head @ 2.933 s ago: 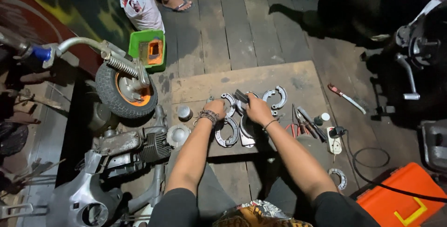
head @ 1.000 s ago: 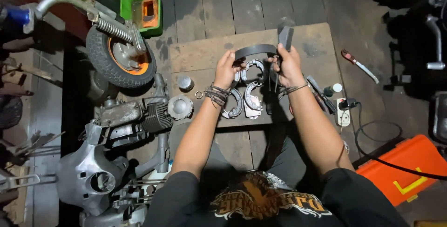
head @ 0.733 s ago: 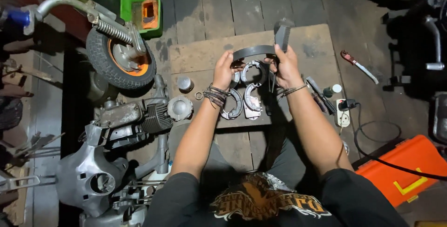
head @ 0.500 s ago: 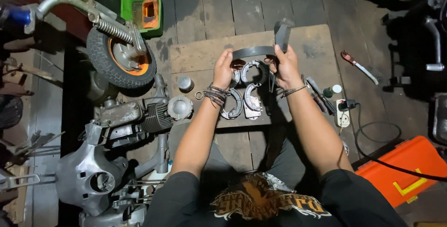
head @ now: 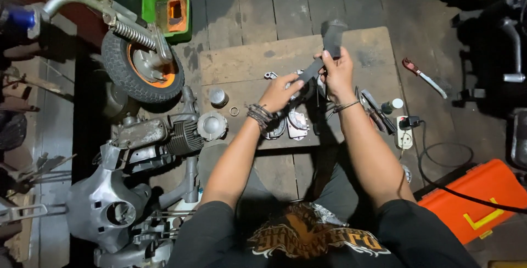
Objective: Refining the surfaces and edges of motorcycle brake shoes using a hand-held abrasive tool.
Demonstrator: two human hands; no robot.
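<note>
My left hand (head: 281, 91) and my right hand (head: 337, 70) together hold a dark grey strip (head: 324, 54) of stiff, curved material above a low wooden board (head: 241, 65). The right hand grips the strip's upper part, which stands up past the fingers. The left hand pinches its lower end. Under the hands lie several curved metal brake shoes (head: 291, 124) on the board, partly hidden by my wrists.
A small wheel with an orange rim (head: 140, 69) and a dismantled scooter engine and frame (head: 137, 152) lie at left. A green box (head: 166, 9) sits behind. Hand tools (head: 376, 111), a red-handled tool (head: 421, 77), a power strip (head: 405, 135) and an orange case (head: 477, 197) are at right.
Earlier both hands rested on the brake shoes on the board. They then lifted the dark strip; it was held level, and now it is tilted, right end up.
</note>
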